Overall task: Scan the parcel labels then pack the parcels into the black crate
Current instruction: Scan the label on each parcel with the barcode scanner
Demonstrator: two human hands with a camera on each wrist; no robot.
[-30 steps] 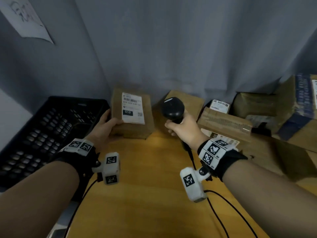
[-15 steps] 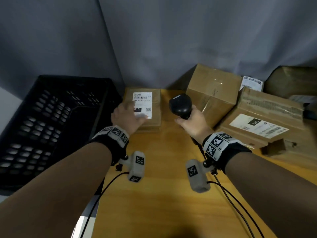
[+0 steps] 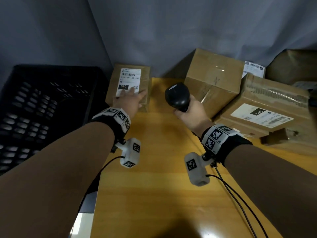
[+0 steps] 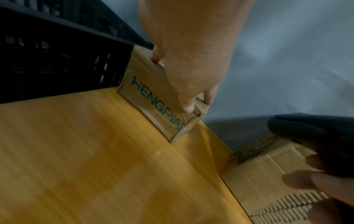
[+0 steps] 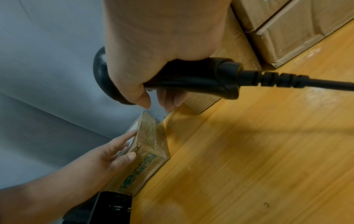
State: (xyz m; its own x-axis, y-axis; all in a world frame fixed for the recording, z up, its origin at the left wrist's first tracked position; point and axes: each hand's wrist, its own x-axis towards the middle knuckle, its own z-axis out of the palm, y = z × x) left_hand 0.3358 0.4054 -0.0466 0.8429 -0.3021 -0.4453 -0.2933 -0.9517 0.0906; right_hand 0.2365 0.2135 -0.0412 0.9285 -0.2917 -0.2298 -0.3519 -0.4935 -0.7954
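A small brown parcel (image 3: pixel 146 78) with a white label (image 3: pixel 129 78) lies flat on the table beside the black crate (image 3: pixel 42 109). My left hand (image 3: pixel 132 97) rests on its top, fingers straight over the label's lower edge, thumb at the near right corner. In the left wrist view the left hand (image 4: pixel 191 60) covers the parcel (image 4: pixel 149 94), whose side is printed HENGPIN. My right hand (image 3: pixel 190 114) grips a black barcode scanner (image 3: pixel 177 97), its head a little to the right of the parcel. The right wrist view shows the scanner (image 5: pixel 191 78) above the parcel (image 5: pixel 151 144).
Several larger cardboard boxes (image 3: pixel 212 79) are stacked at the back right; one (image 3: pixel 267 107) carries a label. The scanner's cable (image 3: pixel 240 200) trails over the yellow wooden table (image 3: pixel 154 186). A grey curtain hangs behind. The crate shows nothing inside.
A second ago my left hand held the small parcel tilted up toward the scanner. Now the parcel lies flat by the crate under my straightened fingers.
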